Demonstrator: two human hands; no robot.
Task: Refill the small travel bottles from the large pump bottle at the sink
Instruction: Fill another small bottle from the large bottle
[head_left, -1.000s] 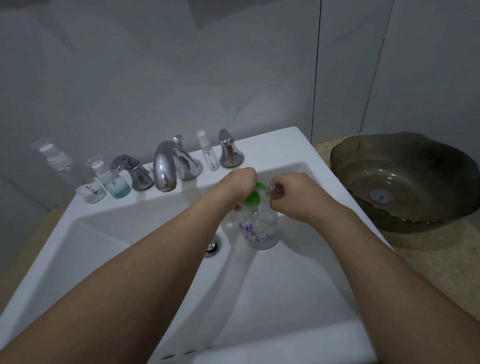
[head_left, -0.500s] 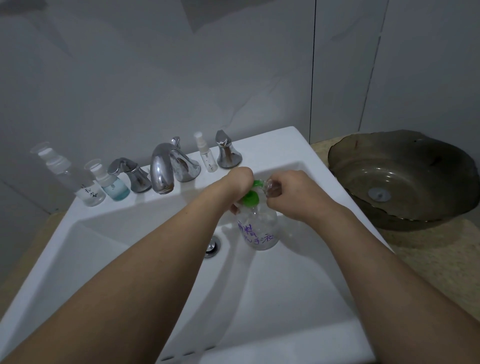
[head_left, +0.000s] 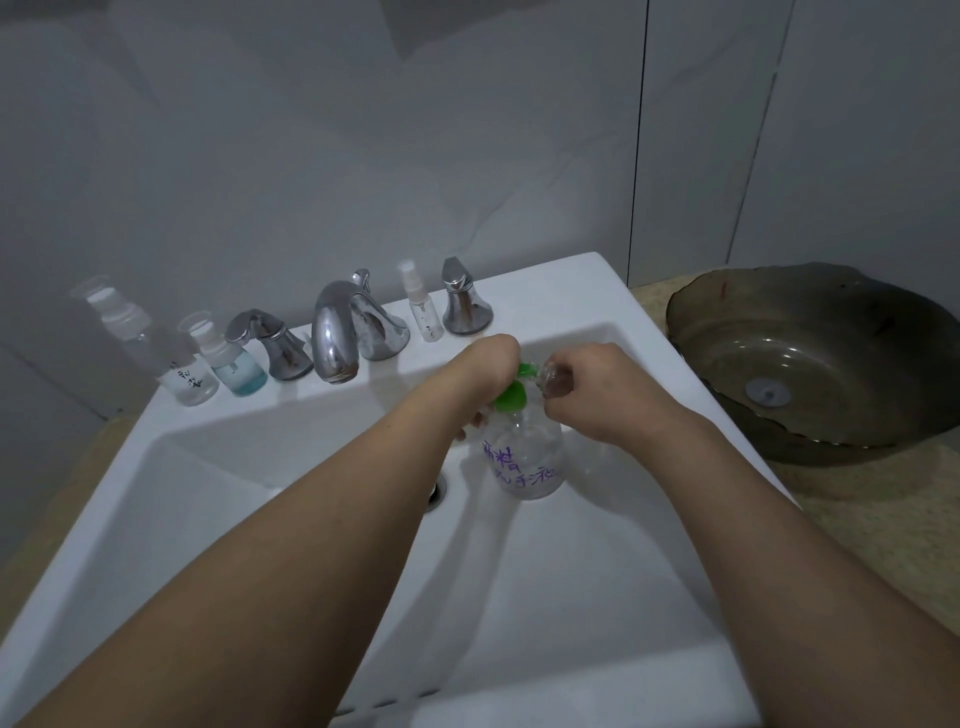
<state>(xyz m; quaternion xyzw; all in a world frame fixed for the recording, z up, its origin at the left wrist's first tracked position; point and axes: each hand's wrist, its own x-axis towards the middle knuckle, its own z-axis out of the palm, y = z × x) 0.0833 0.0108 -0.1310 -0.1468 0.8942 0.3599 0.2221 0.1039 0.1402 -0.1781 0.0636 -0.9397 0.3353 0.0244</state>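
The sink (head_left: 597, 597) is showing plain white. The clear pump bottle (head_left: 527, 457) is carrying purple handwriting and a bright green pump head (head_left: 511, 397). The tap (head_left: 337, 332) and its two handles are gleaming silver. One small bottle (head_left: 241, 371) is holding pale blue-green liquid under a white cap; another (head_left: 187, 382) is showing clear with dark writing. The bowl (head_left: 831, 322) is looking smoky brown, the wall (head_left: 311, 156) grey, the counter (head_left: 883, 519) speckled beige.

Purple handwritten "洗手液" on pump bottle (head_left: 524, 460).
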